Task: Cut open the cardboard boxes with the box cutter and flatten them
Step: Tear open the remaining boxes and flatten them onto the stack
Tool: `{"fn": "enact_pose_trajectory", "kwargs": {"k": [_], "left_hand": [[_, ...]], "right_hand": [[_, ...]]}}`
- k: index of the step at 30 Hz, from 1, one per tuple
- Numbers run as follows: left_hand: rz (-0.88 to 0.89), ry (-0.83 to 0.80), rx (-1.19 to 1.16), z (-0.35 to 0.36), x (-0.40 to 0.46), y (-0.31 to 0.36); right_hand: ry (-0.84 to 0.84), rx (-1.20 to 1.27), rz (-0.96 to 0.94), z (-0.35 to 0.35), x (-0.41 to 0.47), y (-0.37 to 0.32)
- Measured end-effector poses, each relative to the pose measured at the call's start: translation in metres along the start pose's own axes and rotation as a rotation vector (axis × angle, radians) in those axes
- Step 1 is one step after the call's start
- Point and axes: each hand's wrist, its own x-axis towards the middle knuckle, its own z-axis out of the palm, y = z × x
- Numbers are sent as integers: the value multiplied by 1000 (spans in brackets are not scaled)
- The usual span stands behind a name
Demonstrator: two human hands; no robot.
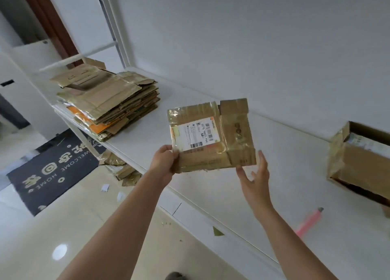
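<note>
One flattened box [212, 135] is up in the air over the white counter [211, 186]; the left hand [163, 162] pinches its corner, while the right hand [254, 174] is spread wide just under its edge. There's one stack of flat boxes [107, 101], one open box [363, 163] and one pink cutter [309, 221] on the counter.

Frame edge crops the open box [363, 165]; cutter [309, 221] blurred.

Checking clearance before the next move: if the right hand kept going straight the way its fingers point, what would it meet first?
Probably the flattened box: the right hand, open, points up at its lower right corner, fingertips already at that edge. Depth is hard to judge; contact is not certain.
</note>
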Motion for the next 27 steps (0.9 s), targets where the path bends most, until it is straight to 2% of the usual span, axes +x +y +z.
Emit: {"fn": "enact_pose_trajectory", "kwargs": {"k": [2, 3, 5, 10, 13, 17, 20, 24, 27], "left_hand": [[-14, -8, -73, -23, -3, 10], [-14, -20, -76, -36, -3, 14], [-14, -46, -63, -63, -2, 24], [-33, -94, -118, -127, 20, 63], [-1, -90, -147, -168, 45, 93], [78, -51, -71, -233, 80, 137], [135, -17, -41, -279, 101, 177], [142, 46, -19, -322, 129, 222], [213, 139, 51, -338, 156, 246]], "right_hand": [[-46, 375, 86, 25, 3, -27], [-61, 476, 85, 38, 3, -39], [-37, 509, 26, 66, 5, -57], [33, 408, -109, 137, 24, -101], [9, 421, -86, 188, 38, -134], [22, 344, -72, 269, 55, -176], [-54, 307, -33, 324, 69, -210], [-36, -117, -200, 383, 84, -243], [-60, -244, -256, 420, 99, -264]]}}
